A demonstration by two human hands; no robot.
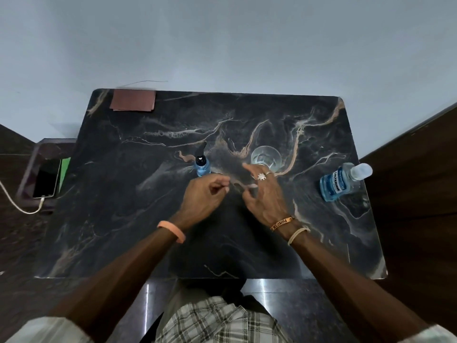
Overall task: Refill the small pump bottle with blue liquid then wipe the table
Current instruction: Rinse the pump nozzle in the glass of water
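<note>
Centrally, two hands [264, 199] — left [205, 194] perhaps pinching — two bottles [202, 167] [340, 185], one glass [265, 157].

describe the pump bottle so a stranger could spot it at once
On the dark marble table, look just beyond the left hand. The pump bottle stands there: small, blue, with a black pump top, unlike the clear glass and the bigger labelled bottle far right.

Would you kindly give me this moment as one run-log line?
pump bottle: capped, blue inside | left hand: curled, empty | right hand: open | cloth: untouched
</note>
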